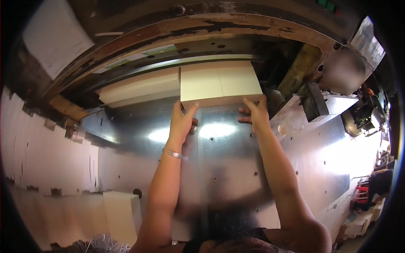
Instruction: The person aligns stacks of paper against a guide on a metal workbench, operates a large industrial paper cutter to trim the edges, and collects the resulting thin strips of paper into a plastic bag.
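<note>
Two pale cream paper stacks (201, 81) lie side by side under the front beam of a large paper cutter, with a thin seam between them. My left hand (184, 120) grips the near left corner, its thumb against the front face and the other fingers partly curled below. At the near right corner, my right hand (257, 114) presses its thumb to the front face, with one finger along the side. A bracelet (174, 154) circles my left wrist. Left of the stacks, another long cream block (141, 87) rests against the same dark bar.
A shiny metal table (228, 156) dotted with small holes stretches toward me. The cutter's worn beam (236, 23) arches overhead. Large pale stacks (50, 143) stand at the left, and a cream block (121, 213) is at lower left. A dark metal block (314, 101) stands at right; a person (379, 187) is beyond.
</note>
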The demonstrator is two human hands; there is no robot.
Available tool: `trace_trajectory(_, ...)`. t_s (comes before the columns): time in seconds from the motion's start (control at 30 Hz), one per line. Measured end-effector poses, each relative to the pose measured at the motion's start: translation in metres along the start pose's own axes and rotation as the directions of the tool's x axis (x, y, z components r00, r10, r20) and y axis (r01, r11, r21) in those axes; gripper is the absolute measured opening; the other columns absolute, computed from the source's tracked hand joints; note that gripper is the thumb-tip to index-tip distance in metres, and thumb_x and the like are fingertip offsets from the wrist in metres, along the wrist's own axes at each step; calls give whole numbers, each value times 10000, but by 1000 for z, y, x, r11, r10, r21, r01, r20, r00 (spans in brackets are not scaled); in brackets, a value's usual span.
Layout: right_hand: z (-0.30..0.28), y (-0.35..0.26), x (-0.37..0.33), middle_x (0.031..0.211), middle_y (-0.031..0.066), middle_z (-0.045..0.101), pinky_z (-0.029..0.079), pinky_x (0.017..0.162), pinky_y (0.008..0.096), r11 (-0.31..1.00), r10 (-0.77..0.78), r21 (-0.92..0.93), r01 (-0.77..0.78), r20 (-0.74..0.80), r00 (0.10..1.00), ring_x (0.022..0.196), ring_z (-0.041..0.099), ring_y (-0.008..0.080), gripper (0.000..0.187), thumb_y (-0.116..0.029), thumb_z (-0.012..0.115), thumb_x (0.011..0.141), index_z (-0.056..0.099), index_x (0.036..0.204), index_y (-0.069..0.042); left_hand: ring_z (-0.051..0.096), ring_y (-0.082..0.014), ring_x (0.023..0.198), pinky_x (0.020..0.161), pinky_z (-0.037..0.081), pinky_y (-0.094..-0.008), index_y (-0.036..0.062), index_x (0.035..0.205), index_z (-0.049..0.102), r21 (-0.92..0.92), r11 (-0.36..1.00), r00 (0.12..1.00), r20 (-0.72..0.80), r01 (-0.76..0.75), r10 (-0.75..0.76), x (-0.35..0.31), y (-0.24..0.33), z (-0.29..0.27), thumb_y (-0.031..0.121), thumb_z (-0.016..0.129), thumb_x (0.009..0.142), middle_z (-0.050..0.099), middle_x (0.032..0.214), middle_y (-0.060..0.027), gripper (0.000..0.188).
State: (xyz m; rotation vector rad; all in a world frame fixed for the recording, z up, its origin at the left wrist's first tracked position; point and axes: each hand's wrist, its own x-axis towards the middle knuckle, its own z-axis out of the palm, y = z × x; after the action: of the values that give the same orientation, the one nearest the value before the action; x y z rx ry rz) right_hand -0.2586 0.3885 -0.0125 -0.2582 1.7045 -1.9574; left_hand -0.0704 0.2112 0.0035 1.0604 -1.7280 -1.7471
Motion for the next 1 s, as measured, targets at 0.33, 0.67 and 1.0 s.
trace_trajectory(0.33, -94, 3, -200, 1384, 115, 444, 598, 512, 361, 984, 165, -76, -160, 65, 984, 904, 661, 258, 669, -210, 637, 964, 253, 1505, -133, 611, -128, 678, 602, 517, -278, -30, 1425, 417, 0, 998, 998, -8, 67, -67, -224, -41, -17, 370, 742, 894, 585, 1314, -162, 739)
trace_trajectory(0.67, -128, 3, -215, 1416, 146, 482, 581, 509, 331, 959, 210, -231, -164, 189, 959, 811, 699, 269, 648, -576, 425, 1025, 402, 1464, -100, 675, -183, 943, 788, 544, -288, -12, 1524, 298, -53, 976, 906, 385, 210, -174, -425, -74, -33, 190, 580, 1013, 393, 1553, -191, 617)
trace_trajectory(1.0, -83, 10, -152, 1545, 152, 425, 572, 538, 353, 889, 239, -457, 37, 531, 813, 751, 686, 267, 849, -760, 314, 964, 331, 1555, -150, 608, -132, 1095, 943, 505, -282, -42, 1578, 186, 19, 980, 784, 597, 198, -170, -455, -96, 4, 184, 598, 1029, 600, 1347, -136, 723)
